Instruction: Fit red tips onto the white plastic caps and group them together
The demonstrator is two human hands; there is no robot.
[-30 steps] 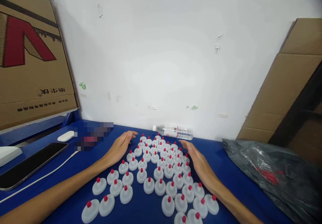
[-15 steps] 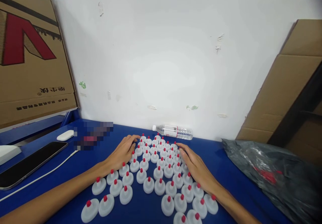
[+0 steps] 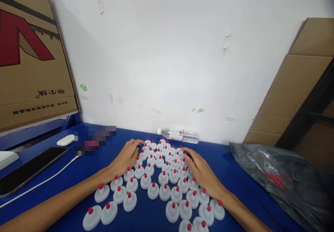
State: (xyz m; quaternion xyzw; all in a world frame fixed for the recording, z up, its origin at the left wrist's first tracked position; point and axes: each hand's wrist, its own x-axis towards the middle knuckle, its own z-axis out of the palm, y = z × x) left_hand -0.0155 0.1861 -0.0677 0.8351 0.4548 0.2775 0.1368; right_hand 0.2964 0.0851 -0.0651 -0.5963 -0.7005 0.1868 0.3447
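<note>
Many white, round-based caps with red nozzle tips (image 3: 164,192) stand upright in a cluster on the blue tabletop (image 3: 148,218). My left hand (image 3: 128,157) rests along the far left side of the cluster, its fingers stretched toward the back and touching or nearly touching the outer caps. On the opposite side, my right hand (image 3: 201,167) lies with fingers extended against the right edge of the group, hiding some caps in part. Neither hand grasps a cap. Behind the cluster a clear plastic bottle (image 3: 177,135) with a white lid lies on its side.
A phone (image 3: 33,167), a white cable (image 3: 47,180) and a small white case (image 3: 65,140) lie at the left. A printed cardboard box (image 3: 33,75) stands behind them. To the right are a grey plastic bag (image 3: 250,155) and brown cardboard (image 3: 294,86). A white wall (image 3: 161,51) closes the back.
The whole view has shifted slightly, so everything sits a little further left. Both hands and the caps look almost unchanged in relation to each other.
</note>
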